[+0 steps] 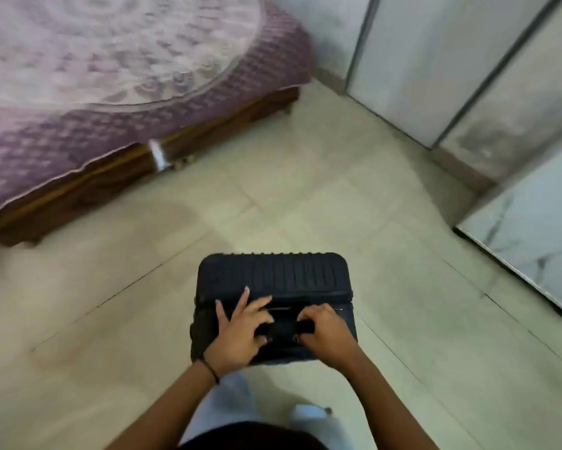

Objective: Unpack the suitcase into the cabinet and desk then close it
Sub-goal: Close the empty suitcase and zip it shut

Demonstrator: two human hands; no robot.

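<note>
Near the middle, on the pale tiled floor (305, 196), stands the black ribbed suitcase (279, 274), upright and zipped shut, just in front of the person's legs. Both hands are on its top face. The left hand (237, 332) lies flat on it with fingers straight and spread toward the far edge, its thumb tucked beside the handle (284, 328); a thin dark band (211, 371) circles that wrist. The right hand (328, 329) has its fingers curled over the right end of the handle, gripping it. Far left is a wooden bed (110, 92) under a purple patterned cover. Far right, against the wall, stands the cabinet (435, 60) with pale doors closed. A white marbled top (529, 248) juts in at the right edge, well apart from the suitcase.
</note>
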